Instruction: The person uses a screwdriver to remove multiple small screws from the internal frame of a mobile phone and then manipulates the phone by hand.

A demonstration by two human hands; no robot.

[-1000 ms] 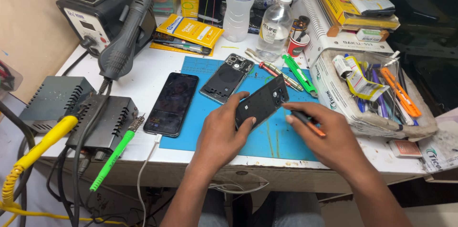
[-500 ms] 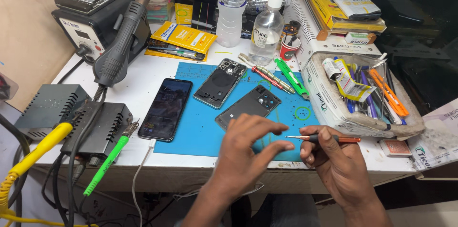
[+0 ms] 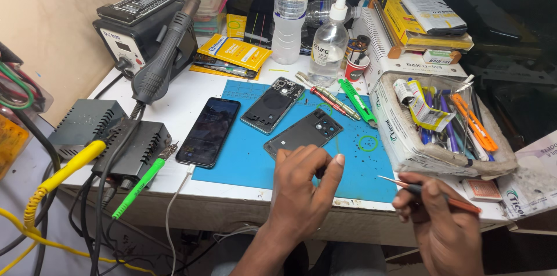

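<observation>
From the head view I look down on a white counter against a tan wall, with a blue work mat spread across its middle and cables hanging off its left edge. At the back stand a clear plastic bottle with a pale label and a smaller spray bottle. Flat yellow packets lie left of them, and yellow boxes are stacked at the right above a worn white carton full of tools. My left hand rests at the mat's near edge, fingers loosely curled and apart, gripping nothing. The dark phone back cover lies flat on the mat, just beyond those fingertips. My right hand is off the counter's front right corner, its fingers clamped on a thin screwdriver whose tip points left.
</observation>
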